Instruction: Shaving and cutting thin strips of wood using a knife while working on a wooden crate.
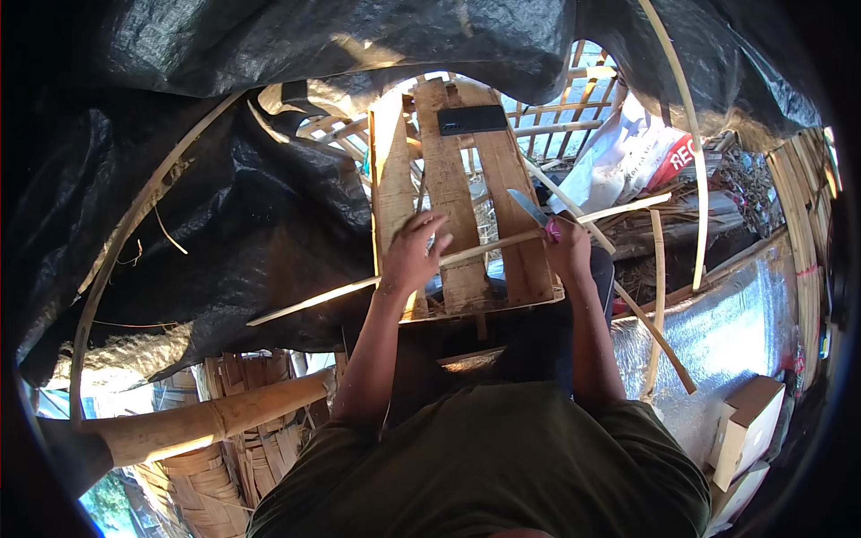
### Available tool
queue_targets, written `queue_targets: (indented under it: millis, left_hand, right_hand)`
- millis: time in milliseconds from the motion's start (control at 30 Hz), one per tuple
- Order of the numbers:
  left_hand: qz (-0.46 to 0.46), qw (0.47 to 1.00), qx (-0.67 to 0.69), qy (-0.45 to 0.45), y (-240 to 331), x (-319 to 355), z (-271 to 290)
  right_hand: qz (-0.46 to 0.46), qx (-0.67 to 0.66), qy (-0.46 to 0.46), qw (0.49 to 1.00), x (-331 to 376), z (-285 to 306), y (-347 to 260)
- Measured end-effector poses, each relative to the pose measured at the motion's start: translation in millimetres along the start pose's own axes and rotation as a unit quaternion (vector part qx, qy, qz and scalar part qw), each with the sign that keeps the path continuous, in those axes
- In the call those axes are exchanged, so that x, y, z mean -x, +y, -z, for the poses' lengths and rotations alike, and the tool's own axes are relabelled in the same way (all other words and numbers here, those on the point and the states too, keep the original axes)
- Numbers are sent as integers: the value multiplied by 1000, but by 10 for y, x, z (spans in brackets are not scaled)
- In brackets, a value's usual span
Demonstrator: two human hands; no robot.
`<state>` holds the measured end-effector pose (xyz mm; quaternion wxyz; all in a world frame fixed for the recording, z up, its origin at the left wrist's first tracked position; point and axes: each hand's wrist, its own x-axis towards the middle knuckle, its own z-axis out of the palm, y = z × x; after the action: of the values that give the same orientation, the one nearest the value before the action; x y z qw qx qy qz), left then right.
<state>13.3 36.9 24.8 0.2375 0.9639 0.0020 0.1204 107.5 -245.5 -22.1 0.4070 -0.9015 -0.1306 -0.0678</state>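
A long, thin bamboo strip point(484, 249) lies slantwise across the slatted wooden bench point(444, 184), its left end lower than its right. Over the strip, my left hand point(414, 255) is open, with thumb and fingers apart; the strip passes beneath the hand near the wrist. My right hand point(569, 249) is closed round the pink-wrapped handle of a knife point(527, 206), whose blade points up and to the left. The strip also runs by the right hand; whether those fingers grip it too is hidden.
A dark phone point(472, 120) lies on the bench's far end. Black plastic sheeting point(206, 215) hangs at the left and overhead. Loose bamboo sticks point(657, 296) lean at the right, beside silvery sheeting point(717, 314) and a box point(746, 430). A thick bamboo pole point(215, 417) crosses lower left.
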Motion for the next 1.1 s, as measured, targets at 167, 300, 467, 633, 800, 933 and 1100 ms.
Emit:
queue_targets:
  millis: [167,300,467,633,800,933,1100]
  left_hand:
    - [43,993,50,-95,343,123,-215]
    - [33,999,-14,17,362,153,-374]
    - [-8,999,-9,30,219,192,-461]
    - [-17,998,-20,50,256,214,-444]
    - [29,999,-1,-15,282,212,-359]
    - [25,1000,-12,11,281,259,-365]
    - [26,999,-6,30,272,291,-392]
  right_hand:
    - [32,6,22,999,-29,-15,28]
    - [49,18,26,998,-55,-35,45]
    - [59,21,46,997,4,-83,70]
    - [72,5,49,996,43,-97,94]
    - [79,38,-15,996,-50,-110,148]
    - [130,41,0,991,-78,-116,208]
    - [158,-36,14,987,1,-80,216]
